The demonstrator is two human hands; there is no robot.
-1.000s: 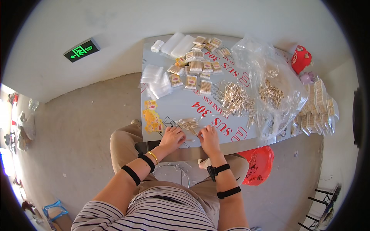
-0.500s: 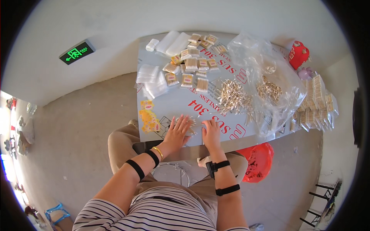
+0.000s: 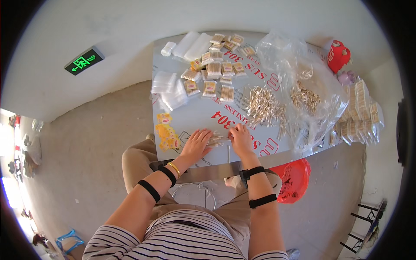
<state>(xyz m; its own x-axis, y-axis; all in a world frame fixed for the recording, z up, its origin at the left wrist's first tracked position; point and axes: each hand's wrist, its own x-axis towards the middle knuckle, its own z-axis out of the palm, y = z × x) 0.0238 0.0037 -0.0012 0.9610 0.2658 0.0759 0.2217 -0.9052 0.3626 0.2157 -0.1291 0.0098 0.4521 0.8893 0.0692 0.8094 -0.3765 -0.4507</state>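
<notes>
A small bunch of cotton swabs (image 3: 216,139) lies on the table near its front edge. My left hand (image 3: 196,144) rests against the left end of the bunch, fingers stretched out and covering part of it. At the right end is my right hand (image 3: 242,142), its fingertips bent together in a pinch; whatever they may hold is too small to make out. Farther right sits a big loose heap of cotton swabs (image 3: 263,104). Left of my left hand lie small yellow printed cards (image 3: 167,134).
Filled swab packs (image 3: 213,69) and clear plastic bags (image 3: 172,89) lie at the table's (image 3: 190,118) back left. A large clear bag of swabs (image 3: 305,97) stands right, beside stacked packs (image 3: 359,108). A red bag (image 3: 294,182) is below the table's right front edge.
My right hand has moved slightly up and right, its fingers now bent together. My left hand has drawn left, uncovering more of the small bunch, which now lies flatter.
</notes>
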